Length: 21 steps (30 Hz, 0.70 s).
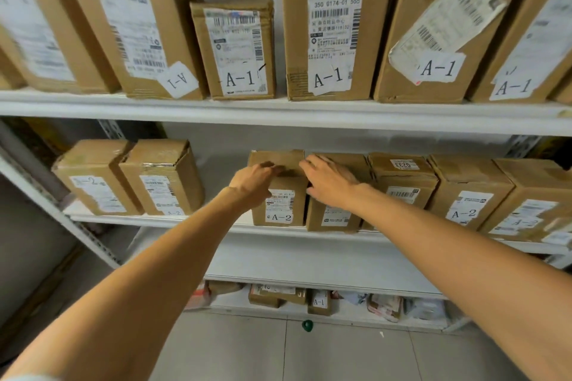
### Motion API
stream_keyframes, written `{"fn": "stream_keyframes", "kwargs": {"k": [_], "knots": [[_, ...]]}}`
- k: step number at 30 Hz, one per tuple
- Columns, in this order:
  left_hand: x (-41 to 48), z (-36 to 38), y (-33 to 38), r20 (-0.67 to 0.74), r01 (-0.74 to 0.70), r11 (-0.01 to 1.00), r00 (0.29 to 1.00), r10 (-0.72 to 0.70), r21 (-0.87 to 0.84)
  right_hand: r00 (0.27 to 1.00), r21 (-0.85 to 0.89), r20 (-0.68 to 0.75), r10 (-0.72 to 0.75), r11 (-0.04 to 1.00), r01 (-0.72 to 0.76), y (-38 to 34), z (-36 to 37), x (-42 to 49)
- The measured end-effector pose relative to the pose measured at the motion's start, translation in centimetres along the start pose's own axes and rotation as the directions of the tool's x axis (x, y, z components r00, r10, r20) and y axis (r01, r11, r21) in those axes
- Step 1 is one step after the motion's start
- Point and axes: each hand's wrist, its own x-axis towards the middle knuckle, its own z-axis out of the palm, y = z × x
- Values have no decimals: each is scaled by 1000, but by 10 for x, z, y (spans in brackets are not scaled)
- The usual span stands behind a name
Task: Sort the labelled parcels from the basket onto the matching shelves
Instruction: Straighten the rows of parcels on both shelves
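The white shelving unit (278,114) pretty much fills the whole view. The top shelf is packed with big A-1 boxes (328,40), and the middle shelf (154,219) is lined with smaller ones tagged A-2, so the matching is easily read off. The task parcel (280,207), A-2 on its front, is stood upright on the middle shelf at the left end of the right-hand row. It's touching the neighbouring box (332,216), with a gap left before the two boxes (130,182) further left. Probably it's being snugged up against the row so space isn't wasted. The left hand (253,182) is curled over its top left edge, gripping it. The right hand (328,182) is laid fairly flat across the top right corner and the neighbour, so it's more steadying than gripping. The basket isn't seen anywhere. A small green thing (307,325) is left on the floor.
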Motion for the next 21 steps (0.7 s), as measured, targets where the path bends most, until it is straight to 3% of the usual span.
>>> {"fn": "stream_keyframes", "kwargs": {"k": [12, 21], "knots": [[-115, -35, -132, -36, 294, 955, 956, -293, 37, 976, 23, 60, -209, 978, 208, -123, -19, 55], [-145, -24, -252, -5, 382, 924, 924, -382, 1, 957, 46, 123, -262, 965, 258, -214, -5, 124]]}}
